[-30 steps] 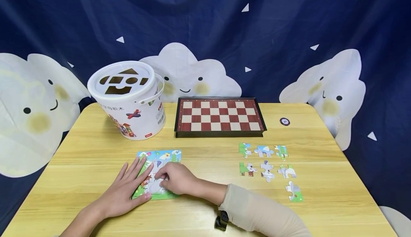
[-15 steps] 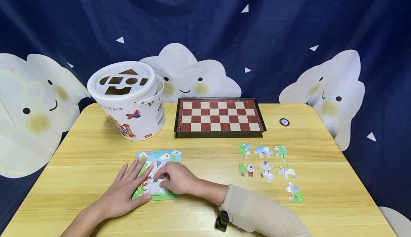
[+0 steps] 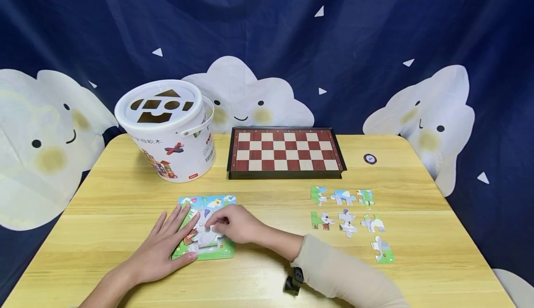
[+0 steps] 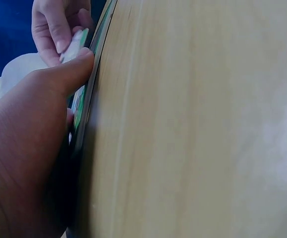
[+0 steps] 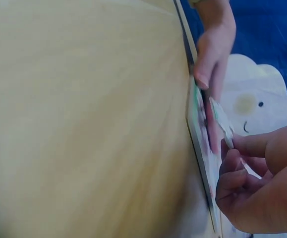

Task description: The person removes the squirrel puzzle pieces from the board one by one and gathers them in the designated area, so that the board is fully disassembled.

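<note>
The left hand (image 3: 160, 248) lay flat, fingers straight, on the puzzle board (image 3: 206, 227). The right hand (image 3: 235, 223) pinched a puzzle piece (image 3: 205, 236) over it.

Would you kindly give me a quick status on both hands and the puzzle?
Left hand flat on puzzle board. Right hand pinches a puzzle piece, lifting its edge. Nothing in the way.

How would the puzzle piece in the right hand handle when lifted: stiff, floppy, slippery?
The puzzle piece looks thin and flat, so probably light. It holds its shape tilted up between the right hand's fingertips, so likely stiff card rather than floppy. Its thin edge probably makes it hard to lift off the puzzle board without prying.
</note>
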`<state>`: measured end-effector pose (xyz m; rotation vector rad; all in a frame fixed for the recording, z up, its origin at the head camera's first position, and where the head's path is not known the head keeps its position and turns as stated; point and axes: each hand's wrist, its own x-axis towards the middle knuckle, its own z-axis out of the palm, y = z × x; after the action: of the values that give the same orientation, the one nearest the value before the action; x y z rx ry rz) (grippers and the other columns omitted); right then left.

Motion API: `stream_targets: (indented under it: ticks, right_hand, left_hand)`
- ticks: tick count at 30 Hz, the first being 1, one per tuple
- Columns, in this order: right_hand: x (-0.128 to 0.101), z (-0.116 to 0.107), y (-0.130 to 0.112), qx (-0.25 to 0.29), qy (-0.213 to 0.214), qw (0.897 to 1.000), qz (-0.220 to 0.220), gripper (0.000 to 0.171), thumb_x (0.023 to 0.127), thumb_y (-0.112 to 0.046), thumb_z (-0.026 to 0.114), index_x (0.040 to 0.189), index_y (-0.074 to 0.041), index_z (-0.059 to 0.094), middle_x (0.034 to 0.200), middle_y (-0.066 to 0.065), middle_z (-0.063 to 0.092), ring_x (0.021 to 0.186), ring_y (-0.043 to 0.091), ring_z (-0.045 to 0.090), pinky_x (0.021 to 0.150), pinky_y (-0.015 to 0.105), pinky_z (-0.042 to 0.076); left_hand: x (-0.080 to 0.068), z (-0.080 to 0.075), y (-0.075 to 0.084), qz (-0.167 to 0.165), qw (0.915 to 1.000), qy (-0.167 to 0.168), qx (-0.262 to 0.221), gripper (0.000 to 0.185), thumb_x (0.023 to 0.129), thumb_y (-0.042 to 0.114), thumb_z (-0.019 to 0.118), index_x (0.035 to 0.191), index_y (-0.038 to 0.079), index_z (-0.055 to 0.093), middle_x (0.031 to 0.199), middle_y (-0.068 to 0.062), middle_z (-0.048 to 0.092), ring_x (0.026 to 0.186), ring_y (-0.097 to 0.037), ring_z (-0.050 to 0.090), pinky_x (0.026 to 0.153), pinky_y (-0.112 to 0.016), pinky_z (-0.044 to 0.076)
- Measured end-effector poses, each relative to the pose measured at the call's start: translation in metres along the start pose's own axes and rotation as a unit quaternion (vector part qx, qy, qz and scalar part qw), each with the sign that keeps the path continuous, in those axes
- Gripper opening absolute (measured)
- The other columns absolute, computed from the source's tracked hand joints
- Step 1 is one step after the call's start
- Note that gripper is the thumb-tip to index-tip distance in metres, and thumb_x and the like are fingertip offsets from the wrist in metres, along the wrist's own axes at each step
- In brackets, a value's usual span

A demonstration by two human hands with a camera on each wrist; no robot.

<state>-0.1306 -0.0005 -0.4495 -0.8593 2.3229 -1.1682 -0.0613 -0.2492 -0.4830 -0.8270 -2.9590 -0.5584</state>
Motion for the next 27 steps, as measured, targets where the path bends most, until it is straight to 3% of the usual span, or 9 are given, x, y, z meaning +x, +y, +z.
stream_targets:
  ticks: [7,15,20,27]
  right_hand:
    - [-0.015,-0.034,0.013,0.028,-0.001,0.999,0.017,0.018,0.098,-0.002,0.065,0.104,-0.010,0.080,0.092,-0.008,0.071,0.069,0.004,0.051,0.065,0.019,0.045]
    - [-0.049,-0.084,0.033,0.029,-0.020,0.999,0.018,0.019,0.099,-0.003,0.064,0.106,-0.011,0.079,0.103,-0.002,0.075,0.062,0.007,0.046,0.060,0.022,0.044]
    - [-0.073,-0.113,0.044,0.043,-0.038,0.998,0.026,0.018,0.099,-0.002,0.063,0.107,-0.009,0.078,0.103,0.000,0.074,0.062,0.010,0.041,0.062,0.023,0.043]
    - [-0.102,-0.145,0.060,0.076,-0.070,0.994,0.033,0.017,0.099,0.000,0.063,0.108,-0.002,0.076,0.086,0.002,0.065,0.064,0.011,0.041,0.064,0.025,0.041]
  left_hand:
    - [0.000,0.001,-0.001,0.003,1.0000,0.004,0.005,0.081,0.096,0.051,0.066,0.161,0.016,0.033,0.168,-0.017,0.019,0.155,-0.037,0.009,0.122,-0.035,-0.013]
    - [0.000,0.001,-0.001,0.004,1.0000,0.007,0.005,0.081,0.096,0.050,0.066,0.161,0.016,0.033,0.168,-0.017,0.020,0.155,-0.038,0.010,0.122,-0.034,-0.013]
    - [0.000,0.001,-0.001,0.000,1.0000,0.001,0.001,0.081,0.096,0.051,0.066,0.161,0.016,0.032,0.168,-0.017,0.018,0.156,-0.037,0.009,0.122,-0.034,-0.014]
    - [0.000,0.001,-0.001,-0.004,1.0000,-0.003,-0.002,0.081,0.096,0.051,0.065,0.161,0.017,0.032,0.169,-0.016,0.018,0.156,-0.037,0.008,0.122,-0.034,-0.014]
